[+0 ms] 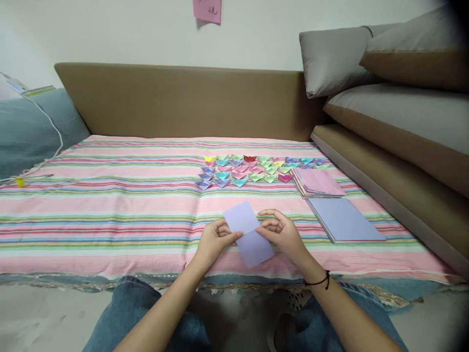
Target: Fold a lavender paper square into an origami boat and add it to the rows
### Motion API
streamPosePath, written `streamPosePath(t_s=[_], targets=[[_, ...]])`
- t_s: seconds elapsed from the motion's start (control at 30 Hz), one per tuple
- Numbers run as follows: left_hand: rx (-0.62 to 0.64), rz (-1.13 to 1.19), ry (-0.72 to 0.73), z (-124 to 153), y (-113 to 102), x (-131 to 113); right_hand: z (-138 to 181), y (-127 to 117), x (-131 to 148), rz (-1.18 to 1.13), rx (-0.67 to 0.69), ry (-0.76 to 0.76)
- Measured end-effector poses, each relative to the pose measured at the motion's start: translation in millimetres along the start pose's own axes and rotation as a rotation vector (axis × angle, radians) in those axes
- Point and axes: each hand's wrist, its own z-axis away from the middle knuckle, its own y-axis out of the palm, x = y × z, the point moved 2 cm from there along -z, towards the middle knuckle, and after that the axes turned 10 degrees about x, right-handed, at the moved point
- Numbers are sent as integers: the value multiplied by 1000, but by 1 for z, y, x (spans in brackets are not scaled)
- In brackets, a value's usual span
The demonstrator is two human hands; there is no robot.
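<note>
Denim-clad knees (124, 313) sit lowest in frame, person seated in front of a bed (110, 230) covered with a striped sheet in pink, green and blue bands. Both forearms reach forward over the bed's near edge. Left hand (214, 242) pinches the left edge of a lavender paper sheet (248, 234), thumb on top, fingers curled beneath. Right hand (280, 230) grips the paper's right edge at the middle crease, fingers bent, thumb and index closed on the sheet. Dark cord bracelet (318, 281) on the right wrist. Paper is folded across its middle; the upper half tilts up off the sheet, the lower half lies near the bed surface, close to the near edge.

Just right of the hands lies a stack of lavender paper (344, 220), flat on the bed. Behind it, touching or nearly so, a stack with pink paper on top (318, 182). Farther back, mid-bed, rows of small folded paper boats (252, 168) in purple, teal, pink, green, yellow, one red. Tan headboard (183, 100) runs along the back. Grey pillow (333, 58) and stacked cushions (403, 112) on the right. Blue-grey blanket (32, 127) with a white cable (47, 120) on the left. Pink note (207, 10) on the wall.
</note>
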Motion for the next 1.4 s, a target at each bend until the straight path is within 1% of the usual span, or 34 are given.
streamPosePath(t_s=[0.07,0.17,0.23,0.53,0.87,1.13,1.3,1.4], targets=[[-10,-23,3,-1,-2,0,0,1,-1,-11,16,16],[34,-56,3,-1,-2,-2,0,5,-3,-65,89,73],[51,-76,2,-1,-1,-4,0,7,-5,-102,115,102],[71,-87,-28,0,-1,-4,-2,9,-9,-137,50,157],[79,-124,-36,-2,-4,0,-2,7,-11,-166,45,189],[84,-135,-40,-3,-6,-8,-2,0,-4,-187,-26,204],[102,-142,-40,-2,-5,-9,-2,-3,-1,-187,-55,236],[98,-138,-48,-2,-5,-8,-3,-3,1,-185,-78,230]])
